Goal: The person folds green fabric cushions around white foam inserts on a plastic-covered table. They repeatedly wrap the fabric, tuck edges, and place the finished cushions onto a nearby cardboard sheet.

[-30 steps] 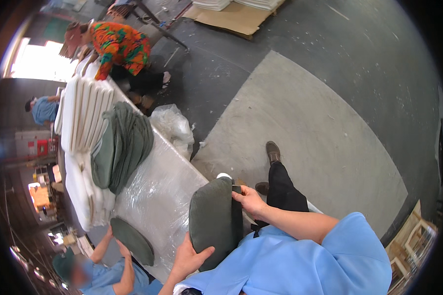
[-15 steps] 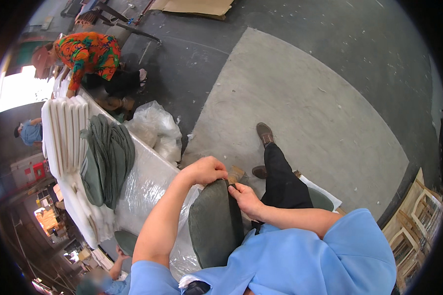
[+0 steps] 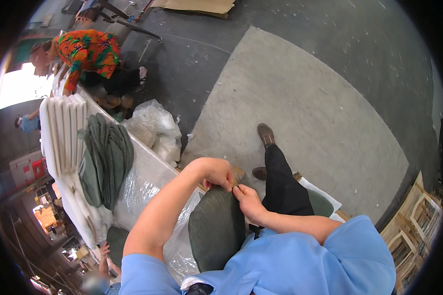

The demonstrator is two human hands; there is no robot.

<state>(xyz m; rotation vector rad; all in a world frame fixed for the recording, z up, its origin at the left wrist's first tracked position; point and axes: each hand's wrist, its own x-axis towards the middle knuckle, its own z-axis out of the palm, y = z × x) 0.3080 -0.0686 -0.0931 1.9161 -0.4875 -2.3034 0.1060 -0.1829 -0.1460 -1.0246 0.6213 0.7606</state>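
Note:
A dark green fabric-covered cushion (image 3: pixel 215 231) stands tilted against my body, its broad face turned up. At its far right corner my left hand (image 3: pixel 216 173) bends down from above, thumb and fingers pinched on the cover's edge. Just beside it, my right hand (image 3: pixel 250 202) grips the same edge between thumb and forefinger. The two sets of fingertips almost meet. Whatever detail of the edge lies between them is too small to make out.
Left of me runs a plastic-wrapped table (image 3: pixel 150 179) bearing green fabric covers (image 3: pixel 106 162) and white foam pads (image 3: pixel 64 135). Clear plastic bags (image 3: pixel 155 128) lie beyond. One person (image 3: pixel 88 54) bends over the far end; another's hand (image 3: pixel 104 250) holds a green cushion. Wooden frames (image 3: pixel 413 221) stand right.
The cushion has turned, so its dark side strip no longer shows. My left hand has rolled over with fingers pointing down; my right hand stays close. The lower-left person's cushion has risen.

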